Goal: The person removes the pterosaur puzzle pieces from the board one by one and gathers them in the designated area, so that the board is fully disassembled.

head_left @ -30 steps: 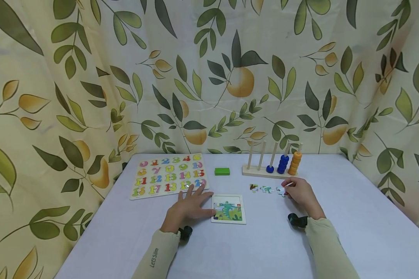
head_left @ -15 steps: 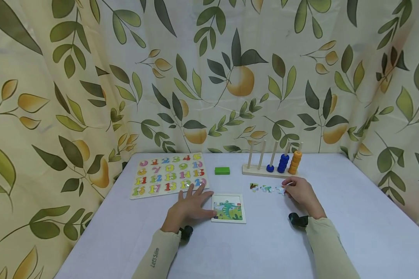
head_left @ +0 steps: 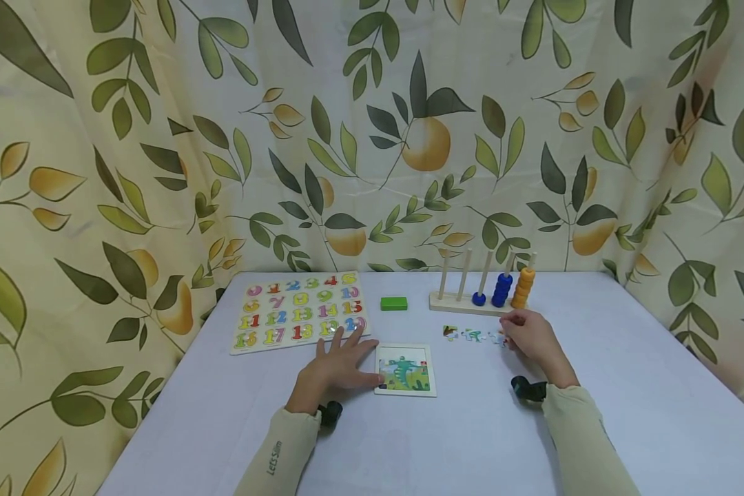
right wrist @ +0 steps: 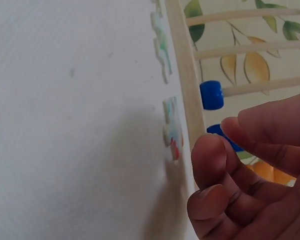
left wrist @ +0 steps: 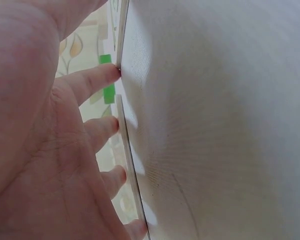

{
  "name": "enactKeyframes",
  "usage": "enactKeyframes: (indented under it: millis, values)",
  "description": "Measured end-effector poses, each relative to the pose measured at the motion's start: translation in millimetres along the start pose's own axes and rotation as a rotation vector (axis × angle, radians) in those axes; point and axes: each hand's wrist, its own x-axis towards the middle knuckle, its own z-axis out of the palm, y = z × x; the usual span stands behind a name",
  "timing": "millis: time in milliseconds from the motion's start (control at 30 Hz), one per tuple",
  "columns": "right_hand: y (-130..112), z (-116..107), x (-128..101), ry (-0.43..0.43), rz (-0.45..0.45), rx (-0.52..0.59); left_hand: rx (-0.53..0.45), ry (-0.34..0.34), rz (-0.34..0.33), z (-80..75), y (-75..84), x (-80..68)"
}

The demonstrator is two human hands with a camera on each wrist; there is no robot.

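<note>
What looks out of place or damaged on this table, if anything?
Three puzzle pieces lie loose to the right of the framed picture puzzle, whose top strip looks bare, so it seems unfinished. I see no spill or damage.

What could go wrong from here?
The right grip is close beside the rightmost loose jigsaw piece and may nudge it. The bead abacus stands just behind and could be bumped. The left grip has its thumb at the left edge of the dinosaur puzzle, so a sideways push might shift it.
</note>
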Motion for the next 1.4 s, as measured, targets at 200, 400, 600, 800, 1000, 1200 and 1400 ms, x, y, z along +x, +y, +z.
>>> enactKeyframes:
  millis: [200, 400, 600, 800, 1000, 1200, 1400]
  values:
    - [-18.7, 0.9, -6.8, 0.023, -0.081, -0.020, 0.003, 0.005, 0.012, 2.3, -4.8, 3.6]
    - [-36.8, 10.2, -9.2, 0.013, -0.155, 0.016, 0.006, -0.007, -0.013, -5.1, 1.5, -5.7]
    - [-56.5, 25.7, -8.7, -0.019, -0.212, 0.053, 0.019, 0.001, -0.026, -6.7, 3.3, -9.2]
    - [-73.7, 37.6, -10.5, -0.043, -0.238, 0.055, 0.014, 0.001, -0.032, -8.5, 4.5, -10.8]
    - [-84.5, 48.8, -12.7, -0.072, -0.260, 0.054, 0.012, -0.005, -0.032, -6.6, 2.3, -8.5]
    - [-97.5, 66.6, -15.7, -0.135, -0.302, 0.046, -0.002, -0.013, -0.020, -5.1, 2.7, -6.9]
    - [-110.5, 87.2, -19.9, -0.210, -0.396, 0.010, -0.001, -0.004, -0.012, 0.3, -0.2, 0.3]
